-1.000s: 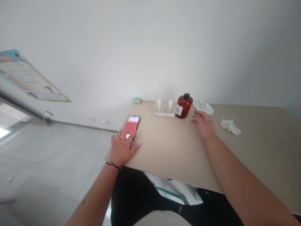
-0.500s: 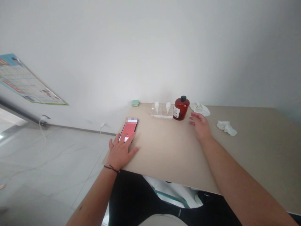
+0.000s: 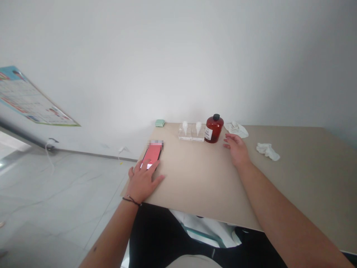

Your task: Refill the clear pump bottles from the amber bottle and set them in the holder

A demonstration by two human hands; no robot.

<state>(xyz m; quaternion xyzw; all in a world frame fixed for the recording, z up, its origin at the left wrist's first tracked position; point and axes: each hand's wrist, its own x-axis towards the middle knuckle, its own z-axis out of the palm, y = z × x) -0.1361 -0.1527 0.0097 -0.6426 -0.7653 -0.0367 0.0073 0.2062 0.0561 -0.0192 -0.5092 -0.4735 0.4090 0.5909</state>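
Observation:
My left hand [image 3: 143, 181] rests with fingers spread over the lower end of a phone [image 3: 153, 152], whose screen glows red. The phone lies near the left edge of the tan table [image 3: 192, 182]. On the right, my right hand [image 3: 237, 149] lies on its side with loosely curled, parted fingers and holds nothing. Just beyond its fingertips stands a dark red bottle [image 3: 214, 129] with a black cap and a white label. To the left of the bottle sits a clear two-part container [image 3: 191, 137] with two white pump-like tops [image 3: 198, 127].
Crumpled white tissues lie behind my right hand [image 3: 237, 129] and farther right [image 3: 268, 151]. A small green box [image 3: 160, 123] stands at the back left corner. A white wall [image 3: 178, 59] borders the table's back, with a poster [image 3: 36, 100] on the left.
The view has shifted very slightly. Both hands keep their places, and nothing on the table has visibly moved.

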